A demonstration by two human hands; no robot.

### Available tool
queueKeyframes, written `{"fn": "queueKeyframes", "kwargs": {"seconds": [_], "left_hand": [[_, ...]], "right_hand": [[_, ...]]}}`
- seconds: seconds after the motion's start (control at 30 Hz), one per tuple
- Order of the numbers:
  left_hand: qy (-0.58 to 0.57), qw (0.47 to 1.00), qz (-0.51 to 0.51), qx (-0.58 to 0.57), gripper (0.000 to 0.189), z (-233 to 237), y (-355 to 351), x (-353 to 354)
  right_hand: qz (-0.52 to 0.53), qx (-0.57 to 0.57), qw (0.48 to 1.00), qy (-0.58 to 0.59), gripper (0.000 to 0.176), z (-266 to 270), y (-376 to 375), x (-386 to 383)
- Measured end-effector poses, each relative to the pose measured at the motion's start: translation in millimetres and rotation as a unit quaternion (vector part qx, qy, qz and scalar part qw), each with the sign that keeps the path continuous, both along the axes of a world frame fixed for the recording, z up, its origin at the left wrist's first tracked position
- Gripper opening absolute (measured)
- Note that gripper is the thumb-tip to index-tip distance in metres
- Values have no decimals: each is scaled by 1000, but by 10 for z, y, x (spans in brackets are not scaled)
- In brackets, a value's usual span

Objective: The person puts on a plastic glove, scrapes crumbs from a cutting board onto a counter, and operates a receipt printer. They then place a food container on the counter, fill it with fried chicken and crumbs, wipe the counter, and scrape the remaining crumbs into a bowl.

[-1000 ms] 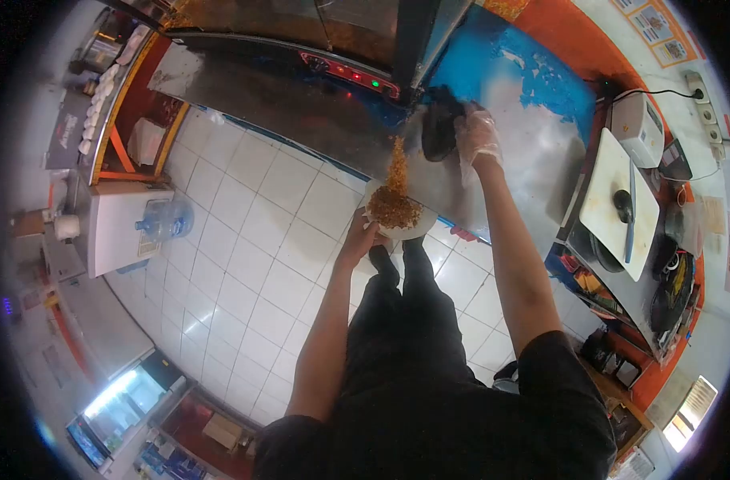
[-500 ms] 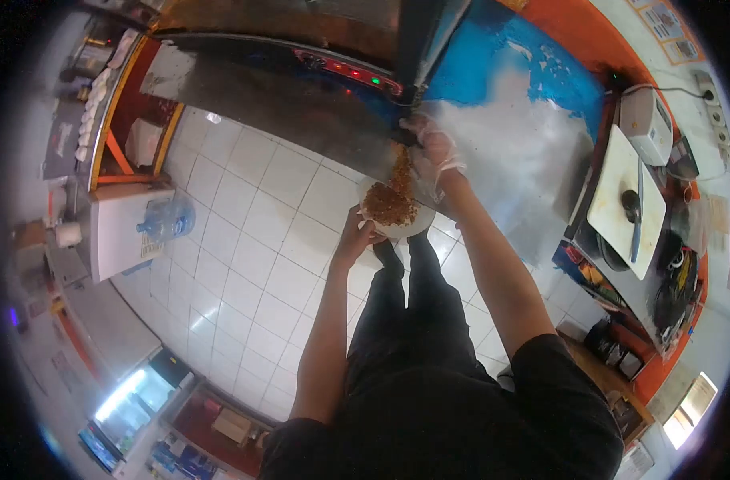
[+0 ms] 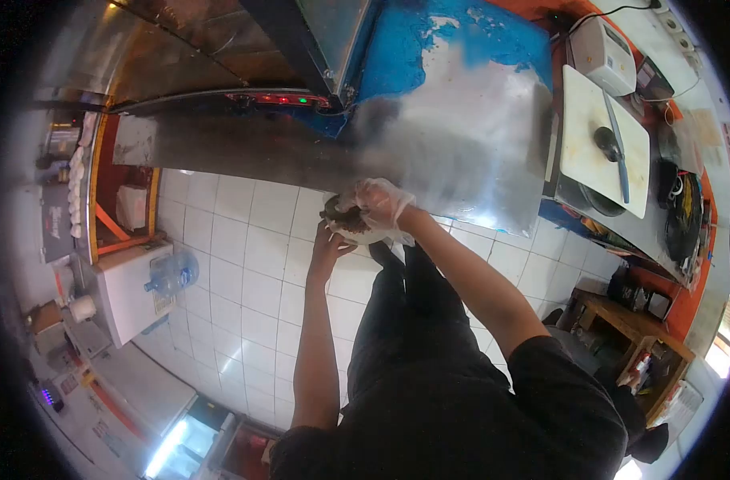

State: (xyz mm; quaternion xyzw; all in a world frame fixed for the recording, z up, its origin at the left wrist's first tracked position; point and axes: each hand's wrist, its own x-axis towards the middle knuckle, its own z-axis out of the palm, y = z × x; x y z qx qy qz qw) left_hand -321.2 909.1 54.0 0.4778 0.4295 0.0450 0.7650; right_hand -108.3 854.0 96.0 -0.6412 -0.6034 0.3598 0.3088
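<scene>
My left hand (image 3: 330, 248) grips the near left edge of a white plate (image 3: 365, 238), fingers curled at its rim. Brown chopped food (image 3: 351, 227) shows in part on the plate. My right hand (image 3: 381, 203), in a clear plastic glove, is closed low over the plate and hides much of the food. A dark, rounded scoop-like tool (image 3: 343, 216) shows at the fingers of the right hand, over the food; its handle is hidden.
A steel counter (image 3: 477, 152) with worn blue covering runs ahead, beside a machine with a lit control strip (image 3: 281, 100). At right lies a white cutting board (image 3: 605, 144) with a knife (image 3: 618, 148). A water jug (image 3: 173, 274) stands left, above white floor tiles.
My right hand has come down over the plate with the scoop-like tool, covering food that showed before. The view has shifted, and the plate appears farther left.
</scene>
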Motion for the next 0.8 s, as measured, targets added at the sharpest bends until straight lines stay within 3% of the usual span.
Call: {"fn": "queueKeyframes", "kwargs": {"seconds": [0.13, 0.23, 0.27, 0.3, 0.37, 0.4, 0.47, 0.53, 0.6, 0.63, 0.67, 0.7, 0.77, 0.8], "left_hand": [[-9, 1000, -21, 5, 60, -118, -51, -56], [-12, 1000, -17, -7, 57, -61, -117, 9], [-15, 1000, -20, -10, 57, -94, -138, 15], [-20, 999, -21, -14, 56, -144, -162, 10], [-27, 999, -24, -18, 55, -175, -204, 15], [-19, 999, -31, -22, 54, -172, -218, 41], [-8, 999, -44, -24, 53, -146, -266, 56], [-11, 998, -58, -24, 52, -88, -283, 100], [-4, 997, -72, -21, 51, -37, -275, 157], [1, 997, -76, -21, 51, -21, -289, 189], [0, 996, -84, -20, 51, -25, -289, 212], [5, 996, -87, -18, 50, -48, -271, 217], [11, 995, -94, -14, 50, -33, -221, 224], [14, 996, -88, -19, 51, -9, -182, 217]], "right_hand": [[-67, 94, 991, 64, 45, 56, -442, 345], [-255, 134, 938, 190, 46, 371, -1065, 887], [-364, 56, 925, 96, 46, 407, -1312, 1073], [-407, 147, 878, 206, 46, 184, -1572, 1384], [-435, 136, 885, -92, 44, 172, -1946, 1704], [-440, 137, 883, -93, 44, 129, -2013, 1724], [-480, 30, 848, -222, 52, -83, -2133, 1681], [-523, 20, 842, -127, 53, -156, -1861, 1312], [-439, 113, 874, -172, 48, -514, -1724, 871], [-432, 146, 880, -137, 48, -525, -1541, 531], [-394, 111, 894, -182, 47, -515, -1358, 263], [-390, 171, 894, -135, 43, -577, -1180, -2], [-316, 12, 946, -68, 50, -392, -839, -343], [-297, 46, 952, -49, 52, -342, -694, -460]]}}
